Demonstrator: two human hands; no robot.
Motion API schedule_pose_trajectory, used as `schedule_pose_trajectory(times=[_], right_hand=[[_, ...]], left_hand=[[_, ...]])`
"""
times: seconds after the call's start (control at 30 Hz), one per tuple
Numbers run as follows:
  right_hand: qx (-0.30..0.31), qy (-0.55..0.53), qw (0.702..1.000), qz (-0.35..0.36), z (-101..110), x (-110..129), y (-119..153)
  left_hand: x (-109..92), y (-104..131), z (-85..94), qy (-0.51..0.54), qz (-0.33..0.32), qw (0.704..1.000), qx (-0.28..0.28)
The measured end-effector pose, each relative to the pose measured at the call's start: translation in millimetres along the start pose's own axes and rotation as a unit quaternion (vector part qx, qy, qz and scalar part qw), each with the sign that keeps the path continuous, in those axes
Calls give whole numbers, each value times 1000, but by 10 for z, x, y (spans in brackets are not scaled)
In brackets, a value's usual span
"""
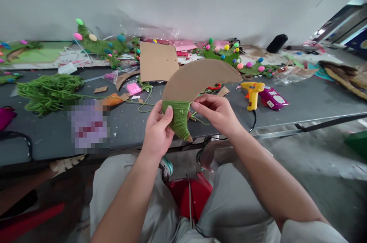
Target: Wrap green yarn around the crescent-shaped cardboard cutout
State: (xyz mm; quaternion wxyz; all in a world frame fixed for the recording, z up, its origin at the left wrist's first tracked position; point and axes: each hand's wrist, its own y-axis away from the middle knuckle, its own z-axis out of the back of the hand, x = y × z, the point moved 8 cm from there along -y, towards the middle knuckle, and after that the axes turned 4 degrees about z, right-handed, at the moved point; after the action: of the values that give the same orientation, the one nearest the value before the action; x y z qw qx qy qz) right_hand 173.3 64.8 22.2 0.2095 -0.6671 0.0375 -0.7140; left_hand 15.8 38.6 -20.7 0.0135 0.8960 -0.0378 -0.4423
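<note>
Light grey trousers (123,193) of the seated person lie nearest, with a red stool (192,197) showing between the legs and a dull grey floor (315,159) under it. Above the lap, at the near edge of the counter (315,101), the two hands hold up a cardboard crescent (197,78); its lower end is wrapped in green yarn (178,115), and the rest is bare and brown. The left hand (157,132) grips the wrapped part, thumb in front and other fingers behind. The right hand (216,111) has its thumb and forefinger pinched together at the inner edge, where the wrapping stops; whether a strand is between them, I cannot tell. The counter is dark grey, long and rather crowded. To the left lies a loose yarn heap (50,92), from which a strand runs to the right. To the right, a yellow glue gun (252,96) is just beside a purple box (274,99). At the far side, a square cardboard sheet (158,61) lies among green crescents with coloured balls (100,46), and a black object (277,43) is on a pale, stained strip. Behind, a plain whitish wall (200,2) rises.
</note>
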Motion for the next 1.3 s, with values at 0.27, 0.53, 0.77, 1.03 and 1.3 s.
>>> schedule_pose_trajectory(times=[0.27,0.53,0.77,1.03,1.3], right_hand=[[43,-76,996,-20,-111,-29,10],[28,-67,996,-58,-91,-107,12],[71,-110,987,-87,-222,-172,40],[44,13,996,-76,-64,-177,19],[-13,85,996,-17,119,-106,-7]], left_hand=[[272,49,-112,104,232,961,104],[411,98,-167,-21,228,964,136],[408,92,-176,-42,244,956,157],[327,105,-82,-96,212,961,149],[331,-9,28,-147,153,971,112]])
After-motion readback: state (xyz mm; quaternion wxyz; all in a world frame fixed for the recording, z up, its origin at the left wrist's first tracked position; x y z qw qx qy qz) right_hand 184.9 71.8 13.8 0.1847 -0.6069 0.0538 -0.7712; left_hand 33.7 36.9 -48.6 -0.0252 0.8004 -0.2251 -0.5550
